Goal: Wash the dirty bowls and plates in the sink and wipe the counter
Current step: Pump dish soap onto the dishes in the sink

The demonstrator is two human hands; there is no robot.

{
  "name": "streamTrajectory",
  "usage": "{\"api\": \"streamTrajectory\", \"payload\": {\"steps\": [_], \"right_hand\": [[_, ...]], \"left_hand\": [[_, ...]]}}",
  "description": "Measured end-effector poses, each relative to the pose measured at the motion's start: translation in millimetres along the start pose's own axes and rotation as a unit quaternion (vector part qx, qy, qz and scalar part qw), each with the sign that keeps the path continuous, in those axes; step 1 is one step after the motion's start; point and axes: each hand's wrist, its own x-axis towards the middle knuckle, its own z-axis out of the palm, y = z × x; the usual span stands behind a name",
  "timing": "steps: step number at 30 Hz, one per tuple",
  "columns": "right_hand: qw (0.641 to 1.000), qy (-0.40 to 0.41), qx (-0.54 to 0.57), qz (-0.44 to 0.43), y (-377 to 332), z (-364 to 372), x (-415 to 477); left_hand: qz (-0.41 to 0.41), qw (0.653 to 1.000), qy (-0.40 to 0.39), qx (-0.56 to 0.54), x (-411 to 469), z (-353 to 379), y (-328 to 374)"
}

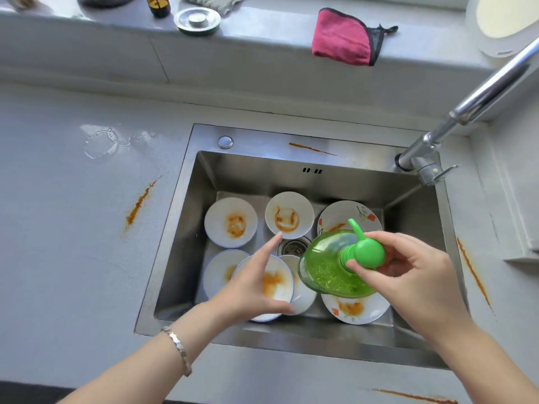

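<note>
Several white bowls and plates smeared with orange sauce lie in the steel sink (pixel 186 228). Among them are a bowl at the back left (pixel 230 222), a bowl at the back middle (pixel 289 214) and two flower-patterned plates (pixel 354 312) on the right. My left hand (pixel 256 281) stretches with straight fingers over a blue-rimmed bowl (pixel 278 284) at the front. Whether it touches the bowl I cannot tell. My right hand (pixel 414 275) grips the pump head of a green dish soap bottle (pixel 329 266), held tilted over the right side of the sink.
Orange streaks mark the grey counter (pixel 73 258) left of the sink (pixel 140 201), its right side (pixel 472 269) and the sink's back rim. A water puddle (pixel 102 139) lies at the back left. A red cloth (pixel 341 37) hangs on the ledge. The faucet (pixel 466 112) stands at the back right.
</note>
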Motion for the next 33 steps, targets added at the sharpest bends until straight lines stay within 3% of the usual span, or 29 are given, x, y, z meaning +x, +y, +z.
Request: {"api": "streamTrajectory", "payload": {"steps": [3, 9, 12, 17, 26, 33], "right_hand": [[0.996, 0.004, 0.083, 0.009, -20.4, -5.8, -0.6], [0.982, -0.023, 0.186, 0.021, -48.0, -12.1, -0.3], [0.988, -0.007, 0.153, 0.008, -44.6, -5.2, 10.1], [0.998, 0.024, 0.005, -0.054, -19.8, 16.7, 39.5], [0.99, 0.05, 0.116, 0.063, 5.8, 59.7, 44.2], [0.995, 0.025, 0.052, 0.084, 19.7, 82.7, 69.4]], "left_hand": [[0.09, 0.995, 0.017, -0.026, -1.5, 24.6, 27.2], [0.191, 0.956, 0.159, -0.157, 5.2, 46.9, 44.9], [0.162, 0.954, 0.173, -0.182, 0.0, 50.9, 48.8], [0.089, 0.956, 0.152, -0.236, -0.8, 52.6, 52.1], [0.009, 0.977, 0.116, -0.177, 12.6, 22.5, 35.8], [-0.033, 0.981, 0.099, -0.165, 24.1, 11.0, 26.9]]}}
